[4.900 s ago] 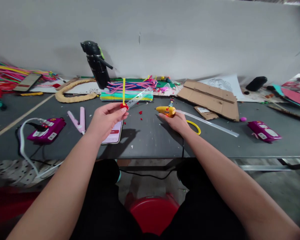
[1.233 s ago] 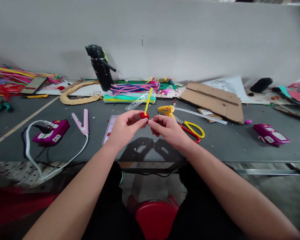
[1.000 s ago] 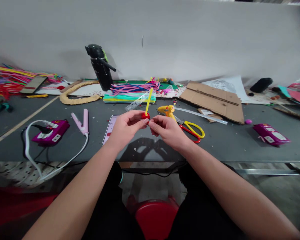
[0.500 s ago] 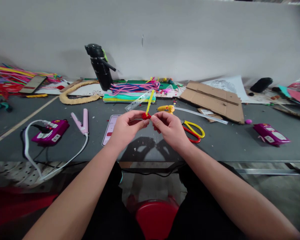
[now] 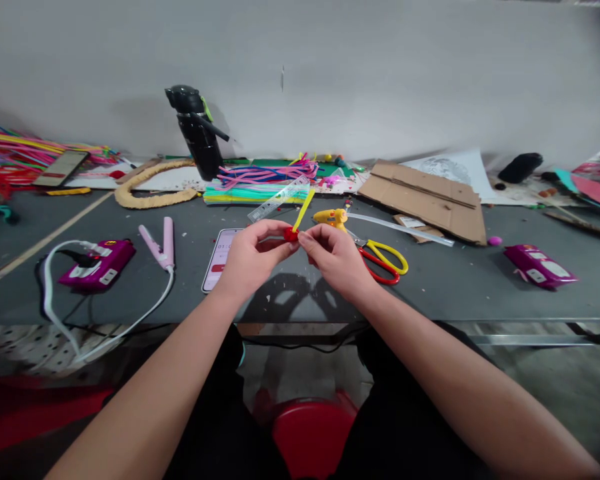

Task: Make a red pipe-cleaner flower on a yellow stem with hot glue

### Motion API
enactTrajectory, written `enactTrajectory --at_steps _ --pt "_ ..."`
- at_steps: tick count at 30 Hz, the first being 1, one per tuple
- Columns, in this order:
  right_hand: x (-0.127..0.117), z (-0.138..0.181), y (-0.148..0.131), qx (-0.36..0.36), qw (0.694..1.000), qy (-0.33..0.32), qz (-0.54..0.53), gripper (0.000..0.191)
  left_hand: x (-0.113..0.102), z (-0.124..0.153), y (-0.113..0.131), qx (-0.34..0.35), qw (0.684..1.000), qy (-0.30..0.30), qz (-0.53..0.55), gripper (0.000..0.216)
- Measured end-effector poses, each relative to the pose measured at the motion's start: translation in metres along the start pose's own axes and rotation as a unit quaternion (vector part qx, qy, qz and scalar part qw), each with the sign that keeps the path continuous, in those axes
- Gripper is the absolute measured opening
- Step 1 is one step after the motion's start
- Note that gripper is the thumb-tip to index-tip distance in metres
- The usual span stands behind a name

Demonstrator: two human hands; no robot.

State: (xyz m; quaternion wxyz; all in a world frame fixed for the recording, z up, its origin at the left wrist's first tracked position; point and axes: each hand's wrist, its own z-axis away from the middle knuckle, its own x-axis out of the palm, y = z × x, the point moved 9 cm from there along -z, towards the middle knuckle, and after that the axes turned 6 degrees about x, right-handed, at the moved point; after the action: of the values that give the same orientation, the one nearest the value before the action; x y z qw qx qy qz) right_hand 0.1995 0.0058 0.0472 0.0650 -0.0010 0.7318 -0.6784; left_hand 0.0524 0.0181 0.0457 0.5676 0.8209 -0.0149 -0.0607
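While pinching red piece [image 5: 291,235] with yellow stem [image 5: 304,210] in left grip [image 5: 254,252], clasping its edge in right grip [image 5: 336,257], over tabletop [image 5: 460,290]; can't tell contents of black bottle [image 5: 200,140] beyond left grip.

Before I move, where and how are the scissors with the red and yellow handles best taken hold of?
I'd take the scissors by the yellow loop and red loop, from above and the right. The loops jut out past the right hand, while the other end points left toward the glue gun, its blades mostly hidden.
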Motion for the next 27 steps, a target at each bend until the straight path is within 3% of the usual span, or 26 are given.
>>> enactTrajectory --at_steps 10,19,27 --pt "0.0025 0.001 0.0026 0.018 1.0 -0.009 0.016 0.032 0.0013 0.0003 0.0021 0.0 1.0 0.003 -0.012 0.037" --pt "-0.003 -0.0021 0.0015 0.035 0.998 -0.032 -0.042 0.05 -0.0035 0.0 -0.0008 -0.003 1.0 0.006 0.022 0.034" --pt "0.0033 -0.0017 0.0045 0.037 0.999 -0.032 -0.009 0.049 -0.0017 0.0001 -0.0005 -0.001 1.0 0.006 0.019 0.035"
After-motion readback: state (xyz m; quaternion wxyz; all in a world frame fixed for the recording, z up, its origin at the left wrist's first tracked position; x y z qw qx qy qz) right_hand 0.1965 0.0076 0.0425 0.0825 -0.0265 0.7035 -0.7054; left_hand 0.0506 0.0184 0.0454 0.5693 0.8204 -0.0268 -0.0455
